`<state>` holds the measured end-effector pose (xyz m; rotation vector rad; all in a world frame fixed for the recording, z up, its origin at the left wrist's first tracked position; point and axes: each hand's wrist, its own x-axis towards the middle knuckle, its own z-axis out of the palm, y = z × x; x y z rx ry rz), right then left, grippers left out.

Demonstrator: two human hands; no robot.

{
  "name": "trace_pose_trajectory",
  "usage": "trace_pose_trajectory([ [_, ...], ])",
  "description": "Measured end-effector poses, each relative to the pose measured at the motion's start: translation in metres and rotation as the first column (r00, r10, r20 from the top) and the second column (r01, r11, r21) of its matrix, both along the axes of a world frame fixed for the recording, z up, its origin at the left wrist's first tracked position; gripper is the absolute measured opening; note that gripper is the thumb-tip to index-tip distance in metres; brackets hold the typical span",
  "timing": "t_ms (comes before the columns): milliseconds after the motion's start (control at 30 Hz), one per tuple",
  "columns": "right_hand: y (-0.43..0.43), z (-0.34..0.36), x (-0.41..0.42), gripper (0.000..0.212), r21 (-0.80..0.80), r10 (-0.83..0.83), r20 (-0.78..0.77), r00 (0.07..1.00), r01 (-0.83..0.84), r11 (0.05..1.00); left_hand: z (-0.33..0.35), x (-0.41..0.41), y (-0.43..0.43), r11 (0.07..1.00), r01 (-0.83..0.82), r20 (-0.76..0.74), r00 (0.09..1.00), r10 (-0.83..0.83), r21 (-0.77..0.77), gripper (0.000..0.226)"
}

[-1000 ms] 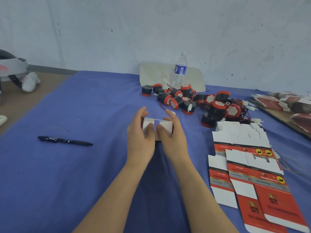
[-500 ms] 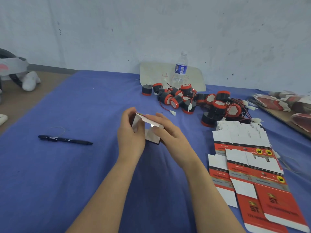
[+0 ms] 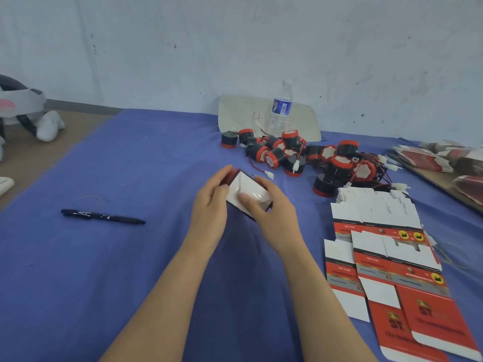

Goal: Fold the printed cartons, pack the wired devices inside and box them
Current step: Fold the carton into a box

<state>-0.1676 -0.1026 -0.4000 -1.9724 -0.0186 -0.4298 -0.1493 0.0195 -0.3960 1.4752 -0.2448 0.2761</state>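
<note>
A small printed carton (image 3: 244, 189), white on its upper flap and red at its far left corner, is held above the blue cloth between both hands. My left hand (image 3: 209, 207) grips its left end. My right hand (image 3: 274, 215) holds its right side, with the thumb pressing on the white flap. A pile of black-and-red round wired devices (image 3: 300, 158) with white connectors lies beyond the hands. Flat red-and-white carton blanks (image 3: 386, 257) are stacked to the right.
A black pen (image 3: 102, 216) lies on the blue cloth (image 3: 104, 270) at left. A clear water bottle (image 3: 280, 108) stands by the wall on a pale board (image 3: 235, 116). More folded cartons (image 3: 449, 160) sit on a board at far right.
The carton was held flat with both thumbs on its two white flaps; it has since been tilted and turned, and my right thumb now presses one white flap down.
</note>
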Motion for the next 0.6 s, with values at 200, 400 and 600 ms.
trace_pose_trajectory([
  [200,0.0003,-0.0024,0.0005,0.033,0.059,-0.073,0.034,0.997,0.071,0.996,-0.0025,-0.0020,-0.0047,0.999,0.034,0.034,0.999,-0.035,0.027,0.040],
  [400,-0.0001,-0.0049,0.0026,0.029,0.073,-0.120,0.053,0.991,0.116,0.991,-0.0038,-0.0009,-0.0060,0.999,0.036,0.040,0.998,-0.037,0.033,0.038],
  [600,-0.0032,-0.0085,0.0044,0.033,-0.017,-0.060,0.070,0.996,0.061,0.998,-0.0053,-0.0003,-0.0052,0.999,0.023,0.039,0.999,-0.024,0.029,0.037],
])
